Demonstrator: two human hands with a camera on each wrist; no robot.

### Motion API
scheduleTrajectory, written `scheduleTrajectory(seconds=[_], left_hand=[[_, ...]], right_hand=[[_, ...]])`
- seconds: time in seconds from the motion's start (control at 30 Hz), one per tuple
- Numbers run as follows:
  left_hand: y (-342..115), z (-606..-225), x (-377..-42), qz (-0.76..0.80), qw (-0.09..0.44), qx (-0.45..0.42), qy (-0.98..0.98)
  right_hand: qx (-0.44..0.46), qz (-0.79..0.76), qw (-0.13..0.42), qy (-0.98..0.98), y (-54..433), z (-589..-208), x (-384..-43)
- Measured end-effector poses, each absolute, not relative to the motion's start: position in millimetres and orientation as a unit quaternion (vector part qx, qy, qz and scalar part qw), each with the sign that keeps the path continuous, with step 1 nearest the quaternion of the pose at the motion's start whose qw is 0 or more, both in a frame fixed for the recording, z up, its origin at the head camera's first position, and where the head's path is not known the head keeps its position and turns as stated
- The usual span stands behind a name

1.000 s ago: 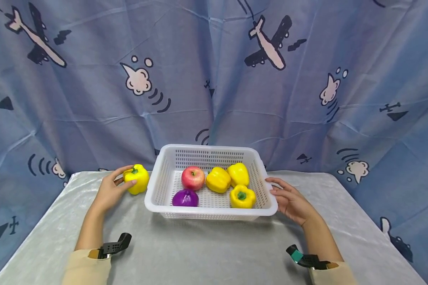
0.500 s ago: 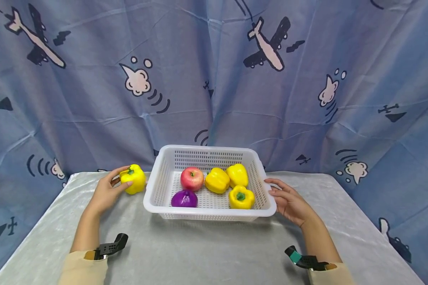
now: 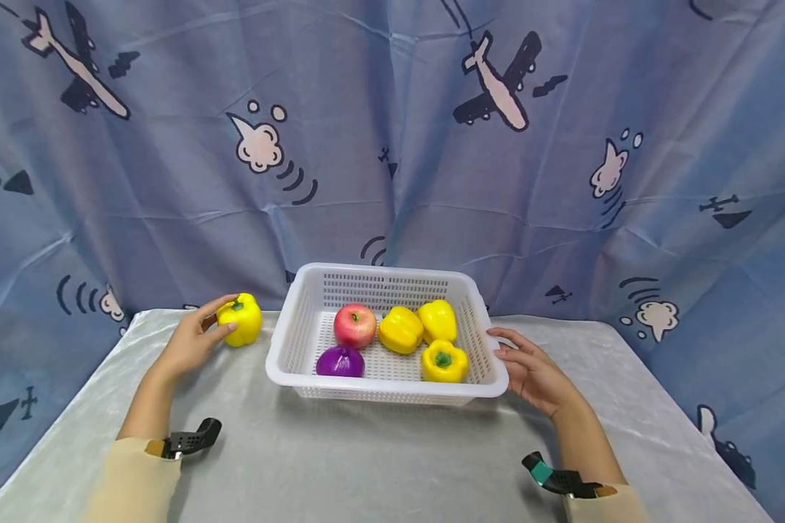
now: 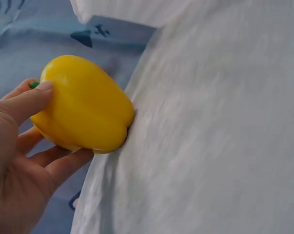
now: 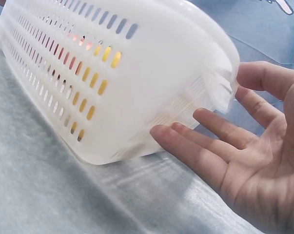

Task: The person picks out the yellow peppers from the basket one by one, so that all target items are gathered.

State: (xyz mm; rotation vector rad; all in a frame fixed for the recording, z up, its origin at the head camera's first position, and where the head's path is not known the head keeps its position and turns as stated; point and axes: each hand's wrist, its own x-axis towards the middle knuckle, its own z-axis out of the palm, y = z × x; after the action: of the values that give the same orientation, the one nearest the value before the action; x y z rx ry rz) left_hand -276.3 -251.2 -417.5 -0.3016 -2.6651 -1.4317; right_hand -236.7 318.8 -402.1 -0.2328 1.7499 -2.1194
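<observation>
The left hand holds a yellow pepper between its fingers; the right hand, fingers loosely spread, touches the basket. This seems a handling step, next calling for a steady pinch.

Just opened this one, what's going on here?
A person's left hand grips a yellow, blocky bell pepper outside a white, rectangular plastic basket, to its left. The right hand touches the basket's right end. Inside lie a round red apple, a shiny purple onion and three more yellow bell peppers.
</observation>
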Motion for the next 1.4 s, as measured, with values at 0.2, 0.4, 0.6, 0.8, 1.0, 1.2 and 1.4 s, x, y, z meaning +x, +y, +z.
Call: scheduleTrajectory(seconds=[0.2, 0.4, 0.6, 0.8, 1.0, 1.2, 1.4], left_hand=[[-260, -406, -288, -0.457, 0.044, -0.115, -0.881], [-257, -386, -288, -0.453, 0.043, -0.129, -0.881], [-251, -387, -290, -0.445, -0.016, -0.163, -0.88], [-248, -404, -289, -0.452, -0.022, -0.163, -0.877], [-241, -406, -287, -0.451, -0.011, -0.159, -0.879], [-236, -403, -287, -0.457, -0.014, -0.171, -0.873], [-240, -399, -285, -0.456, -0.01, -0.164, -0.875]], right_hand=[[-0.083, -0.75, 0.183, 0.63, 321, -403, -237], [-0.078, -0.75, 0.18, 0.632, 320, -403, -240], [-0.074, -0.751, 0.183, 0.631, 319, -403, -240], [-0.075, -0.752, 0.186, 0.627, 319, -403, -241], [-0.074, -0.752, 0.19, 0.627, 320, -401, -240], [-0.068, -0.75, 0.188, 0.63, 320, -402, -239], [-0.073, -0.752, 0.192, 0.626, 320, -404, -240]])
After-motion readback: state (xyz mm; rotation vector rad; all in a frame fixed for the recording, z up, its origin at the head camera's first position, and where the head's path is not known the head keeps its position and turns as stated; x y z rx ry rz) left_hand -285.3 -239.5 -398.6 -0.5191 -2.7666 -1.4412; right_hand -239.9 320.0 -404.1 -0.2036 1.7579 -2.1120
